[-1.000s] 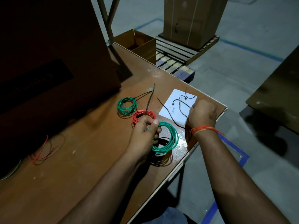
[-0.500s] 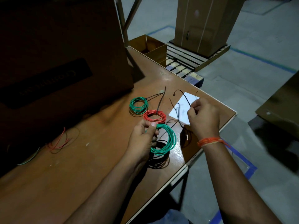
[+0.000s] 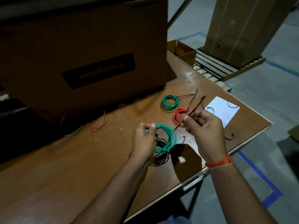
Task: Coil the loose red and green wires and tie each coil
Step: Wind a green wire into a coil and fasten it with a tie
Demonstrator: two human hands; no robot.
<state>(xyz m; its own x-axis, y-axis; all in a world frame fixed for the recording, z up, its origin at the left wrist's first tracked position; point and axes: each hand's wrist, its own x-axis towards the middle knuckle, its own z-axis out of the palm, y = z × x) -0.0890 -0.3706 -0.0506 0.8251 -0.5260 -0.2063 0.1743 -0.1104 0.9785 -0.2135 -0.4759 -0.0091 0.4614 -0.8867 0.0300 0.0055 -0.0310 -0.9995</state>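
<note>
green wire coil (image 3: 166, 139), in the head view, hangs above the wooden table (image 3: 68, 167), pinched at its left edge by the left hand (image 3: 144, 139), thumb on top and fingers curled under the strands. its dark shadow lies on the tabletop just below. the right hand (image 3: 204, 126) is raised just to the right of that coil, thumb and forefinger closed on a black cable tie (image 3: 191, 111) that slants up and away from the fingers; an orange thread band (image 3: 219, 162) circles that wrist. behind the hands, a red wire coil (image 3: 178, 116) and a smaller green wire coil (image 3: 170, 102) lie flat on the table, each with a black tie sticking out. more black ties rest on a white paper sheet (image 3: 224, 111) near the table's right corner. loose red and green wire ends (image 3: 97, 124) lie at the foot of a large cardboard box (image 3: 84, 50) printed "crompton".
</note>
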